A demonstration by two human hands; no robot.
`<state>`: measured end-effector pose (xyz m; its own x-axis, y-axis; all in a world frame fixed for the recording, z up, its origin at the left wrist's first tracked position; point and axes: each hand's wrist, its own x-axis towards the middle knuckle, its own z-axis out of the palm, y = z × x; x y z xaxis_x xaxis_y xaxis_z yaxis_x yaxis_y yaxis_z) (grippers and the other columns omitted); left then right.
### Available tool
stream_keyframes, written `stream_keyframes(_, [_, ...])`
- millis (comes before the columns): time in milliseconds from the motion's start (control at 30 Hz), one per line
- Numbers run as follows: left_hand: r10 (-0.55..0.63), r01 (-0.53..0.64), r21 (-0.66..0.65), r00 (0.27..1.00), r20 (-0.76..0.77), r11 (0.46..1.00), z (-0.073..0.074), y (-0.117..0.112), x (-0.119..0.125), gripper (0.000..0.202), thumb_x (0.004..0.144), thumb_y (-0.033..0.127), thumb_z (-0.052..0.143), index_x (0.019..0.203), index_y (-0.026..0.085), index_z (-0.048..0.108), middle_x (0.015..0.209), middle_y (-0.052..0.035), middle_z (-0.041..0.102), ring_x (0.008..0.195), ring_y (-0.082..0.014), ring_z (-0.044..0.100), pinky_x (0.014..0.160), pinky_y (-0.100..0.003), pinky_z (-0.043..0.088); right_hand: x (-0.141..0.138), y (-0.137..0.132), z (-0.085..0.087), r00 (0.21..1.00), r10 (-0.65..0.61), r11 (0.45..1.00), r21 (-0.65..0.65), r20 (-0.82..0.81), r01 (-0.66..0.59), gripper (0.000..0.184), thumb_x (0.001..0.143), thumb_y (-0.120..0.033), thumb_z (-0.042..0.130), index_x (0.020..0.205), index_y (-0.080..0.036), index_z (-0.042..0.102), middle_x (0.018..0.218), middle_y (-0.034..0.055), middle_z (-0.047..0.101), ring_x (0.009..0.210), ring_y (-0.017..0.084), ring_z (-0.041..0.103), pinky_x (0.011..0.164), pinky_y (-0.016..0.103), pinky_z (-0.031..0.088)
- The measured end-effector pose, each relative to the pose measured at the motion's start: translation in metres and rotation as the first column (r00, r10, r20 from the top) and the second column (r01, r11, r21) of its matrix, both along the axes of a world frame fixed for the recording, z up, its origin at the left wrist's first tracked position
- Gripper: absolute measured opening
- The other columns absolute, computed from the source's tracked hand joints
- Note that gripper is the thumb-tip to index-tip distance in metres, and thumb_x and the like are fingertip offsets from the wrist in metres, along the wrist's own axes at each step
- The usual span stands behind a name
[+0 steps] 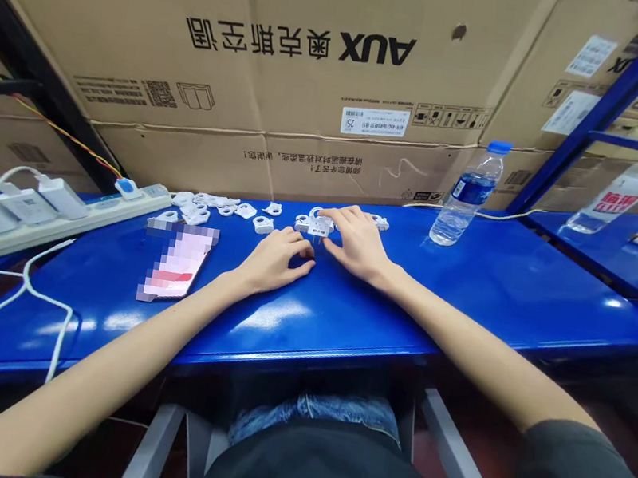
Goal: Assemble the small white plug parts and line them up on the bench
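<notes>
My right hand (359,244) holds a small white plug-like piece (319,228) between thumb and fingers, just above the blue tabletop. Thin metal pins point down from that piece. Close by on the left, my left hand (277,261) rests on the table with its fingers loosely curled. Its thumb is apart from the fingers, and I see nothing between them. More white plastic pieces with ring-shaped openings (246,211) lie scattered behind and left of my hands. Some white pieces are partly hidden behind my right hand.
A phone (182,264) lies left of my left hand. Beyond it, a white power strip (98,216) carries chargers and loose cables (66,328). A water bottle (464,201) stands at the back right. A large cardboard box (292,105) walls off the rear; a blue post (597,125) rises at right.
</notes>
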<state>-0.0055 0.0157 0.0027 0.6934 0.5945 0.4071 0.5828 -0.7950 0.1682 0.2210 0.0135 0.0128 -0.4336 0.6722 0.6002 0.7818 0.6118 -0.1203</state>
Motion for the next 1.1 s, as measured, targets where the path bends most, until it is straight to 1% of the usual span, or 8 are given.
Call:
stream_keyframes(167, [0.009,-0.009,0.023,1.0,-0.01,1.0,0.002,0.0,-0.001,0.013,0.096,0.023,0.056,0.093,0.021,0.069,0.093,-0.0056,0.074,0.094,-0.0255,0.062,0.086,-0.041,0.048,-0.001,-0.001,0.001,1.0,-0.017,1.0,-0.027,0.011,0.017,0.047,0.095,-0.023,0.061,0.141,-0.016,0.061,0.138,0.0131,0.069,0.124,0.033,0.058,0.104,0.048,0.046])
stream_keyframes(267, [0.009,-0.011,0.044,0.999,0.037,0.999,0.002,0.0,-0.001,0.013,0.096,0.021,0.055,0.094,0.022,0.068,0.093,-0.0056,0.074,0.093,-0.0252,0.063,0.085,-0.04,0.049,0.0,-0.002,0.001,1.0,-0.016,0.999,-0.041,0.013,0.016,0.045,0.095,-0.022,0.06,0.14,-0.017,0.061,0.138,0.0136,0.069,0.124,0.033,0.058,0.105,0.047,0.045])
stream_keyframes(367, [0.027,-0.04,0.066,0.982,0.188,0.997,0.003,-0.002,0.0,0.011,0.097,0.022,0.055,0.096,0.022,0.066,0.092,-0.0048,0.073,0.091,-0.0237,0.064,0.085,-0.039,0.051,-0.001,-0.001,0.0,1.0,-0.005,0.999,-0.04,0.01,0.005,0.046,0.095,-0.021,0.06,0.141,-0.016,0.061,0.138,0.0133,0.069,0.124,0.033,0.057,0.106,0.047,0.044])
stream_keyframes(433, [0.053,-0.078,0.062,0.943,0.328,0.995,0.004,-0.003,0.002,0.009,0.097,0.025,0.058,0.097,0.022,0.066,0.092,-0.0041,0.073,0.09,-0.0224,0.065,0.084,-0.038,0.053,-0.001,-0.001,-0.001,1.0,-0.006,0.999,-0.048,0.012,0.006,0.048,0.095,-0.021,0.06,0.142,-0.016,0.06,0.138,0.0127,0.069,0.125,0.034,0.057,0.105,0.047,0.044])
stream_keyframes(533, [0.087,-0.102,0.003,0.869,0.487,0.995,0.007,-0.005,0.005,0.008,0.096,0.031,0.063,0.097,0.023,0.067,0.094,-0.0035,0.075,0.088,-0.0209,0.067,0.08,-0.036,0.054,-0.003,0.0,-0.005,1.0,0.0,0.997,-0.073,0.011,0.001,0.051,0.094,-0.021,0.059,0.145,-0.018,0.057,0.14,0.0123,0.068,0.126,0.034,0.056,0.106,0.049,0.044])
stream_keyframes(600, [0.112,-0.089,-0.068,0.838,0.534,0.994,0.007,-0.005,0.006,0.011,0.094,0.033,0.066,0.097,0.023,0.069,0.095,-0.0032,0.076,0.086,-0.0199,0.068,0.077,-0.035,0.054,-0.004,0.0,-0.007,1.0,0.019,0.996,-0.083,0.008,-0.018,0.053,0.095,-0.02,0.059,0.147,-0.018,0.055,0.141,0.0119,0.068,0.127,0.033,0.056,0.107,0.048,0.043])
stream_keyframes(767, [0.162,-0.043,-0.211,0.793,0.587,0.977,0.007,-0.003,0.006,0.014,0.093,0.035,0.07,0.098,0.022,0.071,0.098,-0.0032,0.077,0.09,-0.0194,0.071,0.076,-0.033,0.054,-0.008,-0.001,-0.01,0.998,0.06,0.996,-0.071,0.004,-0.06,0.056,0.095,-0.02,0.059,0.15,-0.02,0.052,0.144,0.0111,0.066,0.127,0.032,0.055,0.109,0.048,0.043])
stream_keyframes(1100, [0.223,-0.036,-0.291,0.736,0.64,0.956,0.008,0.0,0.005,0.016,0.089,0.036,0.072,0.096,0.022,0.071,0.098,-0.0041,0.076,0.093,-0.0201,0.072,0.075,-0.031,0.056,-0.011,-0.007,-0.006,0.993,0.109,0.992,-0.062,-0.039,-0.112,0.054,0.095,-0.021,0.059,0.149,-0.017,0.054,0.141,0.0121,0.068,0.124,0.032,0.057,0.107,0.048,0.045])
